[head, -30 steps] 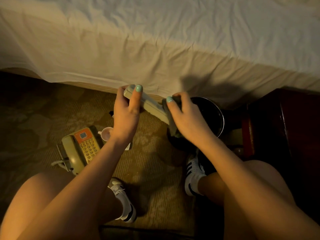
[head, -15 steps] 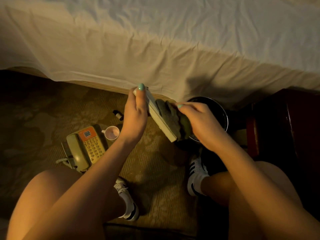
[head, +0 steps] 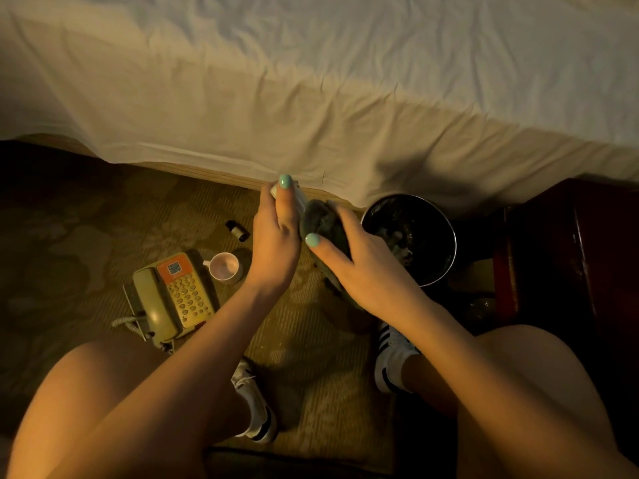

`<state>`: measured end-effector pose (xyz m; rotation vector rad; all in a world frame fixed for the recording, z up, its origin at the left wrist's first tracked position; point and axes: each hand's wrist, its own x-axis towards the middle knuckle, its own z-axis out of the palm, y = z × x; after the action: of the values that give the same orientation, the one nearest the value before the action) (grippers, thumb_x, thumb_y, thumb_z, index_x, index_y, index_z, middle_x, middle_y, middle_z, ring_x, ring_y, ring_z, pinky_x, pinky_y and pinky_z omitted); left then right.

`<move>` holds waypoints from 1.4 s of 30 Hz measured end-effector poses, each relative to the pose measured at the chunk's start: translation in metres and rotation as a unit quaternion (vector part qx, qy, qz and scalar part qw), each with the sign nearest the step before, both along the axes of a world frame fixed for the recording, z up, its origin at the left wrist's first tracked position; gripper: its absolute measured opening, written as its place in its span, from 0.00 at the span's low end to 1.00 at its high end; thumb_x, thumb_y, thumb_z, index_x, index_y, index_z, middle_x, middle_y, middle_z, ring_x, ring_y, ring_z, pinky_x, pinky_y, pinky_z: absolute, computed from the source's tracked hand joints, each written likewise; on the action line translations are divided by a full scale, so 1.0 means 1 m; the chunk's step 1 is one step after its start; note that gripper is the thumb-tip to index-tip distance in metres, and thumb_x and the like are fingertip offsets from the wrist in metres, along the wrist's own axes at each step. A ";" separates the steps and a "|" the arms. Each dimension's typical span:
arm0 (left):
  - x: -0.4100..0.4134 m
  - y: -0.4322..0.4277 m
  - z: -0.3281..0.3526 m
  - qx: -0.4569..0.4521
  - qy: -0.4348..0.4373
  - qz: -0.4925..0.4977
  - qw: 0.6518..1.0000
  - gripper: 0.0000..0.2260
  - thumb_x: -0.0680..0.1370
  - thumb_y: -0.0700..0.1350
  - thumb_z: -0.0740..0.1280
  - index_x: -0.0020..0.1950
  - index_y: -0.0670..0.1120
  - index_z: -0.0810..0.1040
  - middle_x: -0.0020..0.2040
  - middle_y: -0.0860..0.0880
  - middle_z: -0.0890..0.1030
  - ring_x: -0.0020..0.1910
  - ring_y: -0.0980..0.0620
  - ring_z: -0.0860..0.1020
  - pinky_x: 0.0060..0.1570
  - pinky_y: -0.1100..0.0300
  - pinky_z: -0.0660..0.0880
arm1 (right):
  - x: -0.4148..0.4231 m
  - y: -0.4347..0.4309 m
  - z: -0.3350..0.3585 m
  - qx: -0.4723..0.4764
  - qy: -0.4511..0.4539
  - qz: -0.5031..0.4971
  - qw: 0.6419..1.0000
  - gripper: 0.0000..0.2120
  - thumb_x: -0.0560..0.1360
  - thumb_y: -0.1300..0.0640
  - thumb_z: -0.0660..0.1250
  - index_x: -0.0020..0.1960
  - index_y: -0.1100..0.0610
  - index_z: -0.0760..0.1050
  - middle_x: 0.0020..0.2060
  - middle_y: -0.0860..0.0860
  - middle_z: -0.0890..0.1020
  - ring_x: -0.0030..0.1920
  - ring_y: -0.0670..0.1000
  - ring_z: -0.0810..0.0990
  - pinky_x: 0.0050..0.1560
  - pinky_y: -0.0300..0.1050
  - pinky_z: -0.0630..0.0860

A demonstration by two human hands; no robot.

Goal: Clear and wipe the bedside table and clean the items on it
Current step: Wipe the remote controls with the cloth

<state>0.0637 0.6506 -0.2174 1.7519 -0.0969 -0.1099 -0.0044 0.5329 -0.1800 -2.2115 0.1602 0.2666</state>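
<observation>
My left hand grips a pale, flat oblong object, now stood nearly on end so only its upper edge shows past my fingers. My right hand holds a dark green cloth wrapped against that object's right side. Both hands are above the carpet, in front of the bed. On the floor to the left lie a beige telephone with an orange panel, a small cup and a little dark bottle. The dark red bedside table stands at the right.
A black waste bin with crumpled rubbish inside stands just right of my hands. The bed's white sheet hangs down across the back. My knees and two white trainers fill the foreground over patterned carpet.
My left hand has turned the pale object from lying slantwise to almost upright. My right hand has slid the cloth up along it, closer to my left hand.
</observation>
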 end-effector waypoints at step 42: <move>0.011 -0.016 0.013 -0.083 0.104 -0.048 0.990 0.12 0.83 0.54 0.58 0.53 0.45 0.67 0.46 0.47 0.74 0.48 0.49 0.76 0.52 0.47 0.78 | -0.006 -0.048 0.005 0.138 0.049 0.010 0.989 0.28 0.76 0.51 0.67 0.73 0.44 0.62 0.64 0.48 0.74 0.60 0.45 0.76 0.59 0.44 0.75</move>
<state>0.0744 0.6343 -0.2042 1.5601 -0.0357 -0.3452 -0.0108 0.4845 -0.1754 -1.9278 0.1442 0.3848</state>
